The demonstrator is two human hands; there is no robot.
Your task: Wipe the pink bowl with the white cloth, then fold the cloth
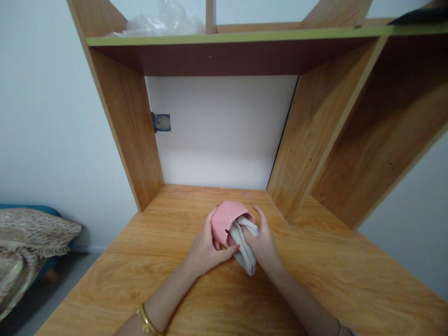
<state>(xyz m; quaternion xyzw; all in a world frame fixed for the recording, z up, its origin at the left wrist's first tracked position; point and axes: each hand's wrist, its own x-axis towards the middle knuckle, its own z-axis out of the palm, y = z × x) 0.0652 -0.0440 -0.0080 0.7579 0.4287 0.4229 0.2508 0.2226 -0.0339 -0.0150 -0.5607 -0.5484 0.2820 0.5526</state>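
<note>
A pink, faceted cup-like container (pixel 227 219) is tipped on its side above the desk, its opening turned toward me and to the right. My left hand (pixel 207 249) grips it from the left, thumb at the lower rim and fingers around its side. In my right hand (pixel 262 240) is a light grey cloth (pixel 245 249), bunched partly inside the opening, with a folded end hanging below. The right index finger is raised beside the rim, and the other fingers are partly hidden by the cloth.
The wooden desk (pixel 147 270) spreads under my hands, with upright wooden panels left and right. Overhead runs a shelf (pixel 227 36) holding a clear plastic bag (pixel 168 21). An uncovered socket box (pixel 163 122) sits in the back wall. A patterned throw (pixel 31 233) covers a blue seat at left.
</note>
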